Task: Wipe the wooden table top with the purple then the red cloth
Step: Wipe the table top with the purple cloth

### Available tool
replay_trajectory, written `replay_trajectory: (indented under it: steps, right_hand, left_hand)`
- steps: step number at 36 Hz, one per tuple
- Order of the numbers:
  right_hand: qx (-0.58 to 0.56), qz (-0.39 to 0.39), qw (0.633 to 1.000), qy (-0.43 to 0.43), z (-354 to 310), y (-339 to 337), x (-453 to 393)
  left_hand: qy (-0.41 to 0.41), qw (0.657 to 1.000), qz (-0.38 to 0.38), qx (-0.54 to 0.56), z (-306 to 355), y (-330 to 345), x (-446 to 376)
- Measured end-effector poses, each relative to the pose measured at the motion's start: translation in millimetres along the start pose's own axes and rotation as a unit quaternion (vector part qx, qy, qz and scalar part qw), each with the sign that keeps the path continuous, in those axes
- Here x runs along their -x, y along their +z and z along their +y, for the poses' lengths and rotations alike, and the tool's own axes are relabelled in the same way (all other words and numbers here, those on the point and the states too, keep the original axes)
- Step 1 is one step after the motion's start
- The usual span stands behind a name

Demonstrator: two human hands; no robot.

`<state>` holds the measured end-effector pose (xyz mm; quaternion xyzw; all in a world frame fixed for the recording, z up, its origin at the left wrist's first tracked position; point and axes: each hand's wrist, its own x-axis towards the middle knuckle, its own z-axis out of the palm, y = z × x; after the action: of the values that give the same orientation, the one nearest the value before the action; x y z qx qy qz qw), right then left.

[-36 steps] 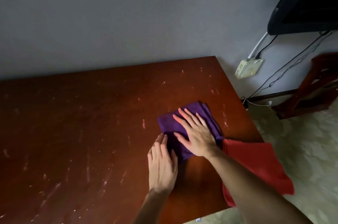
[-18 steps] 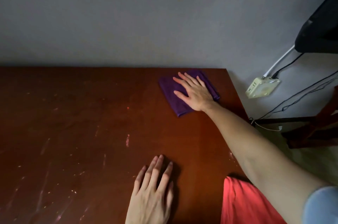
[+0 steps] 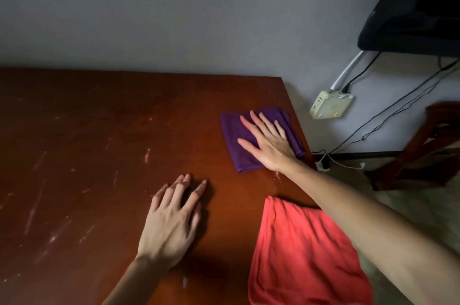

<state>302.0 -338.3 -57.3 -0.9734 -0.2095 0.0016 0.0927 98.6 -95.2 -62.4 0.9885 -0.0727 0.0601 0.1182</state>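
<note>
A folded purple cloth (image 3: 239, 140) lies flat near the right edge of the dark wooden table top (image 3: 99, 150). My right hand (image 3: 268, 143) presses on it with straight, spread fingers. My left hand (image 3: 174, 220) rests flat on the bare wood nearer to me, fingers extended, holding nothing. A red cloth (image 3: 303, 255) lies at the table's near right corner, partly hanging over the edge and partly under my right forearm. Pale scuffs and streaks mark the wood on the left.
The table stands against a grey wall (image 3: 174, 18). To its right, a cream power strip (image 3: 331, 104) with cables hangs on the wall. A dark screen (image 3: 418, 11) sits at the upper right, and a wooden chair (image 3: 423, 150) stands on the floor.
My right hand has drawn the purple cloth back from the far edge toward me along the table's right side. The left hand stays flat on the wood.
</note>
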Motion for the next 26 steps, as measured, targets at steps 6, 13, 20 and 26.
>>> replay_trajectory:
  steps: [6,13,20,26]
  right_hand:
    - [0.036,0.003,0.997,-0.074,28.0,-0.9,84.4]
    - [0.038,-0.005,0.992,-0.123,41.0,-5.9,80.7]
    - [0.047,-0.039,0.98,-0.189,74.9,-21.0,20.7]
    - [0.047,-0.05,0.982,-0.174,104.4,-25.0,-70.9]
  left_hand:
    - [-0.015,0.999,0.017,-0.024,5.4,-0.1,-12.6]
    - [0.021,1.0,0.009,0.004,7.9,7.6,-35.3]
    - [0.017,0.999,-0.035,0.034,9.7,6.5,-36.7]
    - [0.015,0.997,-0.059,0.047,8.1,7.0,-39.0]
